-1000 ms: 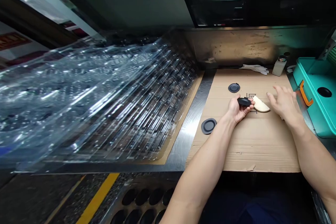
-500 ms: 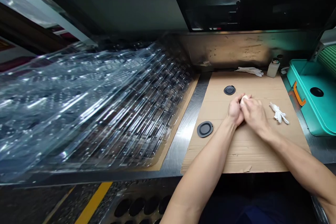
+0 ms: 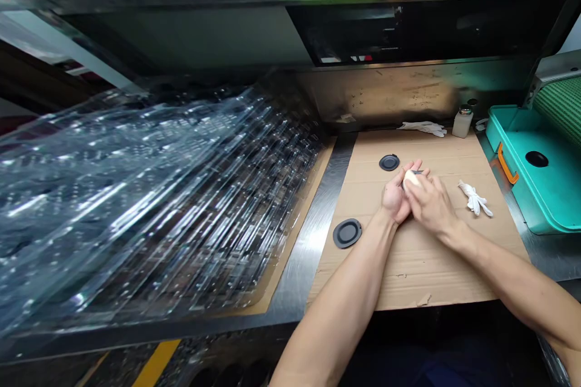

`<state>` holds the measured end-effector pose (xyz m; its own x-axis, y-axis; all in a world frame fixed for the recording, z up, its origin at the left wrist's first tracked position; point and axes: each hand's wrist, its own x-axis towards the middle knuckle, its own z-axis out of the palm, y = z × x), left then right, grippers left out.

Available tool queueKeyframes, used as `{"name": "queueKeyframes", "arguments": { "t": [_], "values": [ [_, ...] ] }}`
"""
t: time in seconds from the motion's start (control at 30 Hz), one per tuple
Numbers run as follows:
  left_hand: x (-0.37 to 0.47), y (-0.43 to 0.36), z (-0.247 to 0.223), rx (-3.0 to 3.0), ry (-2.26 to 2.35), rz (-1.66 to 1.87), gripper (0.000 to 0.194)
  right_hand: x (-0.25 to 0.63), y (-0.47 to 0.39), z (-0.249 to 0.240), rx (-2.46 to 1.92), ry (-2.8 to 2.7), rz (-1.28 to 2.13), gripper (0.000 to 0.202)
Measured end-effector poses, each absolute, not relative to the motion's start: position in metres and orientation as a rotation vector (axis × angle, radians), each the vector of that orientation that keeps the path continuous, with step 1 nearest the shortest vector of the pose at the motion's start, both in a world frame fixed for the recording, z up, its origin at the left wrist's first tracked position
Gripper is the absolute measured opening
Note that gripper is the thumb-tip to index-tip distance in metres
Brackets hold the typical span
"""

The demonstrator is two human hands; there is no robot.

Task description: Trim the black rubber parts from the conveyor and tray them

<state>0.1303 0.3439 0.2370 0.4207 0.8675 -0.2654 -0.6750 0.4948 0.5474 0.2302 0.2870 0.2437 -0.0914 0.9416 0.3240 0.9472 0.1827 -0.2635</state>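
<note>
Two dark discs lie apart from each other on the cardboard sheet [image 3: 408,272], one farther back [image 3: 389,162] and one nearer your left forearm [image 3: 347,233], while a third dark piece [image 3: 418,172] sits in your hands above the sheet, mostly hidden, with only a thin edge showing. Your left hand [image 3: 394,198] is palm up and cupped around that piece, its fingertips partly extended; your right hand [image 3: 429,201] closes over the top, gripping a pale pad [image 3: 412,179] that appears to press against it. Judging by this, you are partway through work on the held piece: pad and piece are together, and neither is set down. Whether the two discs on the cardboard are done or waiting, you cannot tell from here, since their surfaces look alike. One more dark round piece [image 3: 536,159] lies in the teal bin [image 3: 544,208] to your right, and its stage is equally unclear. A bunched white glove [image 3: 475,198] rests on the cardboard beside your right forearm, and a small bottle [image 3: 463,122] stands upright at the back, touched by neither hand.
</note>
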Motion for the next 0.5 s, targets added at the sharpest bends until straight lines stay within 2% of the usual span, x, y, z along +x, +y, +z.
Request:
{"name": "queueKeyframes", "arguments": {
  "t": [0.2, 0.5],
  "values": [
    [0.124, 0.349, 0.234, 0.397, 0.587, 1.005, 0.040, 0.234, 0.282, 0.250, -1.866, -2.206, -0.067, 0.044],
    [0.123, 0.351, 0.230, 0.465, 0.649, 0.989, 0.030, 0.244, 0.284, 0.254, -1.800, -2.390, -0.144, 0.049]
  ]
}}
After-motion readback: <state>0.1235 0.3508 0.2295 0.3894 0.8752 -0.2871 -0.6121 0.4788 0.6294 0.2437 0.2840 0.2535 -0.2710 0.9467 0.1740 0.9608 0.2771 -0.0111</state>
